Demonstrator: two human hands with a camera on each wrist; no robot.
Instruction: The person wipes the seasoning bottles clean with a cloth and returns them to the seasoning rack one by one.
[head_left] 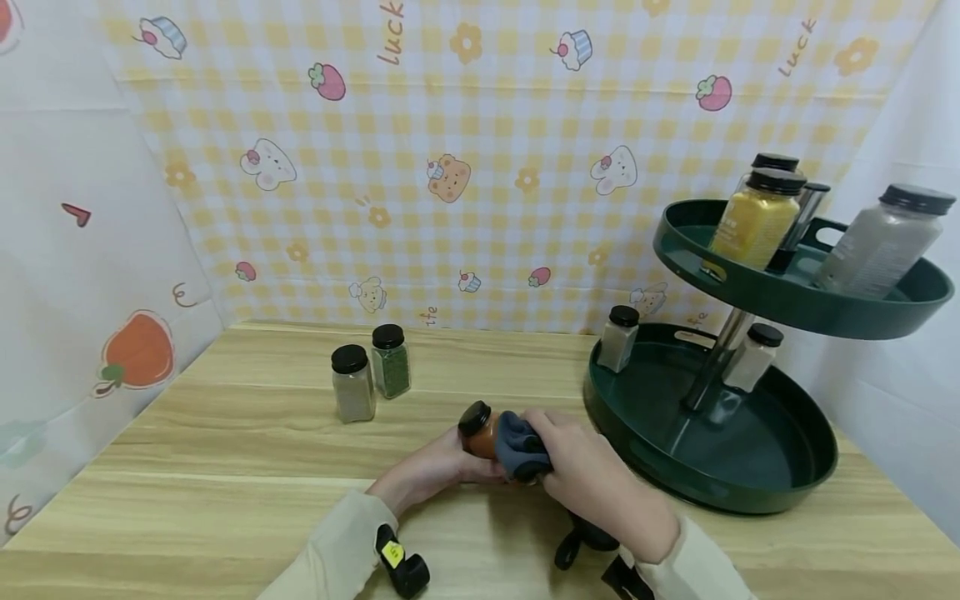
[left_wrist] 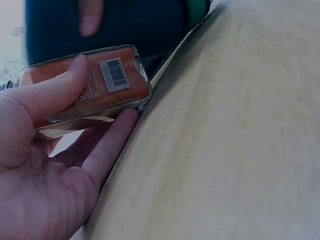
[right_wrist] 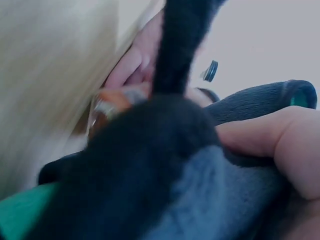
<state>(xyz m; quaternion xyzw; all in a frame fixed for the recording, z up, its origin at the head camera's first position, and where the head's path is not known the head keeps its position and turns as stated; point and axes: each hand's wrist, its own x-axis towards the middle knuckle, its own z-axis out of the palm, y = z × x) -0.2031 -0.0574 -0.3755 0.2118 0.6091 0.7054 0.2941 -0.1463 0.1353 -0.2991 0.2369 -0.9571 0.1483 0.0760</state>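
A glass spice jar (head_left: 482, 442) of orange-red powder, with a black lid, is tilted on its side just above the table. My left hand (head_left: 450, 460) holds it, the thumb lying along its side. The left wrist view shows a white barcode label on the jar (left_wrist: 131, 90). With my right hand (head_left: 585, 458) I grip a bunched dark grey-blue cloth (head_left: 517, 446) at the jar's base end. In the right wrist view the cloth (right_wrist: 200, 195) fills the foreground and hides much of the jar; a green underside shows.
A grey-powder jar (head_left: 353, 392) and a green-herb jar (head_left: 392, 367) stand at the back left. On the right, a two-tier dark green tray stand (head_left: 637, 442) bears several jars, among them a yellow one (head_left: 753, 221) on its upper tier. A patterned curtain (head_left: 495, 233) hangs behind the table.
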